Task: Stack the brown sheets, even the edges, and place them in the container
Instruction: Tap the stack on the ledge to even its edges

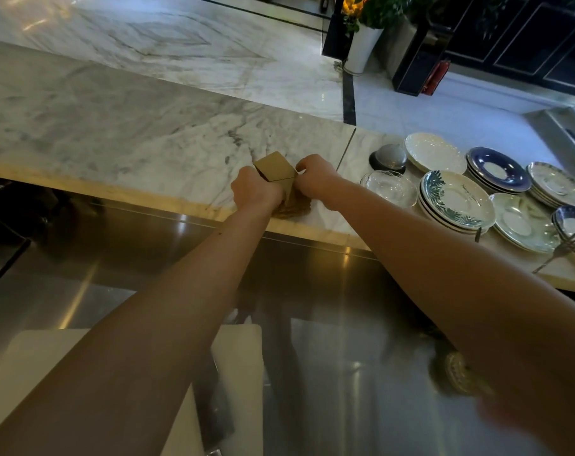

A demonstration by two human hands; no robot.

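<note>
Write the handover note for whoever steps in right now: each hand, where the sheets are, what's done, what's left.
Left hand: closed on the left side of the brown sheets.
Right hand: closed on their right side.
The sheets are held together as a stack above a woven coaster at the near edge of the marble counter. Saucers sit to the right.
Done: sheets gathered in both hands.
Left: whether the edges are even cannot be told; square them up, then place them in the container, which I cannot pick out in this view.
</note>
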